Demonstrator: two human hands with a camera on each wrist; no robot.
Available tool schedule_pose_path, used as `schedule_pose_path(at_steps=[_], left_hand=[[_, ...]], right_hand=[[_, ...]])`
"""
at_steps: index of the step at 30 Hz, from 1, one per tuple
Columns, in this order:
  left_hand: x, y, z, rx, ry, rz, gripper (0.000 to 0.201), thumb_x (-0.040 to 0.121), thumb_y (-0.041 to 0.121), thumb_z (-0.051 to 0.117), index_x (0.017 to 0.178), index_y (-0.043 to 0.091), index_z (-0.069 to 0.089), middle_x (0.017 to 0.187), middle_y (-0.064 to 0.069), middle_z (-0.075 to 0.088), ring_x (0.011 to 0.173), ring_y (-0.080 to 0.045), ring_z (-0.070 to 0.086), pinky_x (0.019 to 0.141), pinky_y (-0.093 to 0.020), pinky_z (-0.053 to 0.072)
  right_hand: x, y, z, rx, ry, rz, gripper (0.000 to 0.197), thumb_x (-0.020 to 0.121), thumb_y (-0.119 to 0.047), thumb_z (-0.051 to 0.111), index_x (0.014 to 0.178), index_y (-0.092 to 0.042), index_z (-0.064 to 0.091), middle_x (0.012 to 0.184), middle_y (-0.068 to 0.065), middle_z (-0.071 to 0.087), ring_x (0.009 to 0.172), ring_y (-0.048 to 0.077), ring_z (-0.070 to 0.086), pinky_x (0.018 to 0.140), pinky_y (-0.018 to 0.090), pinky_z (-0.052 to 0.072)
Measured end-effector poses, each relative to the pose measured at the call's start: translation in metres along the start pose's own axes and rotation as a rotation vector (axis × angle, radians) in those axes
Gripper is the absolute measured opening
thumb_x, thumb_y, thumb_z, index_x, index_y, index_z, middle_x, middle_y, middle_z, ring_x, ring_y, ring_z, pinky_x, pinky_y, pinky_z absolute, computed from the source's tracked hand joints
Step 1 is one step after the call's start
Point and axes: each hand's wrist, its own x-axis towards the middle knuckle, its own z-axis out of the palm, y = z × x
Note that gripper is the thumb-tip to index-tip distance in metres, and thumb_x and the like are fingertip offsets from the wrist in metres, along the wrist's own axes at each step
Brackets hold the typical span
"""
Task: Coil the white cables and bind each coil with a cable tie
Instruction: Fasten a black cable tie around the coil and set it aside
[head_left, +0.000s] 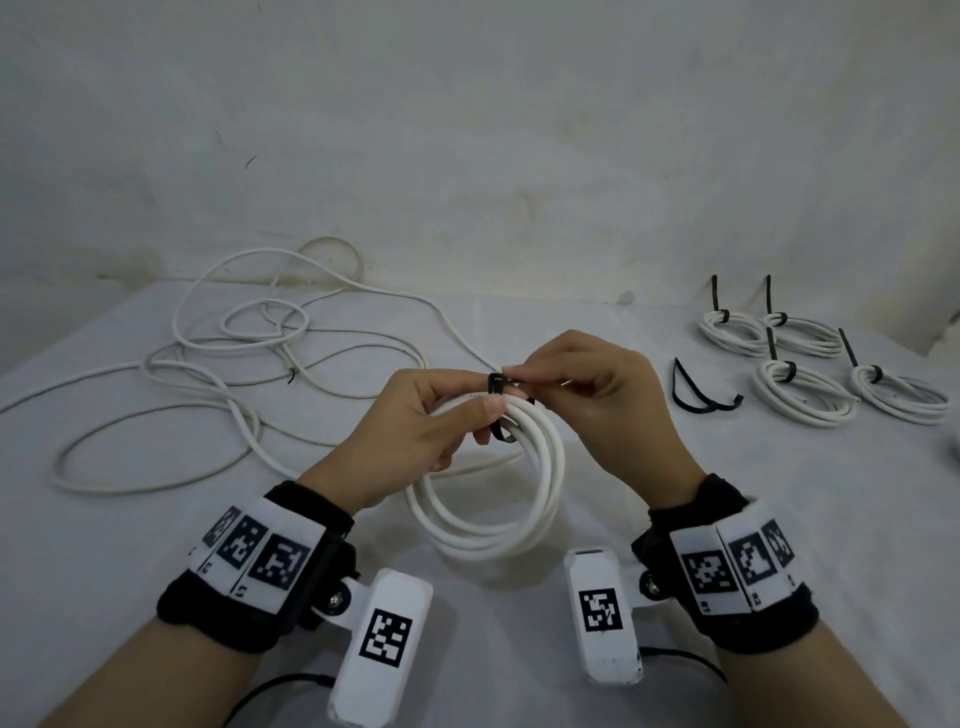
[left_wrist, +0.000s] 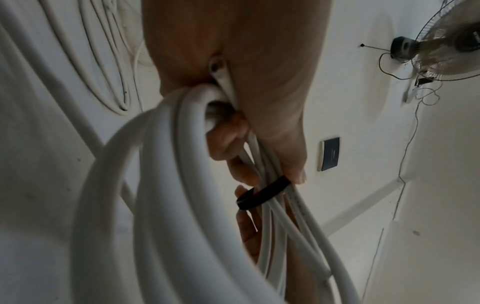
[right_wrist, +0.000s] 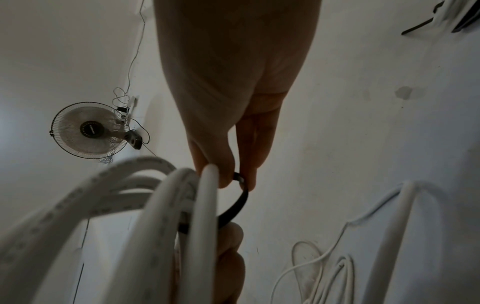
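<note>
Head view: nearest the camera are the two wrist-mounted camera units, white housings with black-and-white marker tags on black wristbands. Above them, the left hand (head_left: 415, 421) grips the top of a white cable coil (head_left: 493, 499), thumb over the strands and fingers curled beneath, the coil hanging toward the white-covered table (head_left: 675, 519). A black cable tie (head_left: 498, 405) loops around the strands at the grip. The right hand (head_left: 587, 395) pinches the tie's end between thumb and forefinger, just beside the tie head. Loose white cable (head_left: 234, 364) lies sprawled on the table to the left. To the right lie four bound coils (head_left: 826, 374), each with a black tie tail standing up, and near them spare black ties (head_left: 701, 389).

Left wrist view: coil strands (left_wrist: 161, 185) fill the foreground, clamped between thumb and curled fingers (left_wrist: 226, 142). The tie (left_wrist: 262, 195) crosses the strands just beyond the thumb tip. A wall fan (left_wrist: 446, 41) shows top right.

Right wrist view: blurred coil strands (right_wrist: 182, 216) lie closest. Thumb and forefinger (right_wrist: 221, 164) are closed narrowly on the tie (right_wrist: 236, 205), which curves down behind the strands. The fan (right_wrist: 91, 131) hangs at left.
</note>
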Motion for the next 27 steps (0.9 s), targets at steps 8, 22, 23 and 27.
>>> schedule_pose_path(at_steps=[8,22,23,27], left_hand=[[-0.0005,-0.0002,-0.0008,0.005,-0.033,-0.022,0.025,0.073,0.034,0.062,0.09,0.024,0.077,0.059,-0.003,0.053,0.044,-0.01,0.03,0.041,-0.018,0.028],[-0.0009,0.0008,0.0003,0.019,-0.047,-0.036,0.023,0.073,0.034,0.063,0.088,0.024,0.077,0.058,-0.003,0.051,0.043,-0.007,0.031,0.04,-0.016,0.028],[-0.0011,0.0012,0.0007,0.029,-0.056,-0.038,0.022,0.073,0.034,0.063,0.087,0.025,0.077,0.058,-0.005,0.05,0.043,-0.007,0.031,0.04,-0.016,0.028],[-0.0012,0.002,0.0002,0.036,-0.06,-0.051,0.027,0.073,0.034,0.062,0.09,0.018,0.076,0.059,-0.007,0.049,0.043,-0.006,0.032,0.041,-0.016,0.028]], right_hand=[[0.0007,0.0036,0.0003,0.0,-0.014,0.029,0.023,0.081,-0.003,0.069,0.095,-0.022,0.074,0.083,-0.005,0.067,0.074,0.01,0.063,0.066,0.035,0.052],[0.0006,0.0055,0.0004,-0.022,-0.036,0.014,0.02,0.081,-0.008,0.065,0.094,-0.02,0.075,0.083,-0.008,0.066,0.074,0.011,0.065,0.062,0.034,0.055],[0.0004,0.0054,0.0007,-0.003,-0.041,0.018,0.02,0.081,-0.008,0.065,0.094,-0.019,0.075,0.082,-0.009,0.066,0.074,0.01,0.065,0.062,0.034,0.054],[0.0001,0.0068,0.0017,0.032,-0.061,0.016,0.02,0.081,-0.001,0.067,0.095,-0.013,0.075,0.082,-0.005,0.066,0.073,0.009,0.064,0.062,0.035,0.053]])
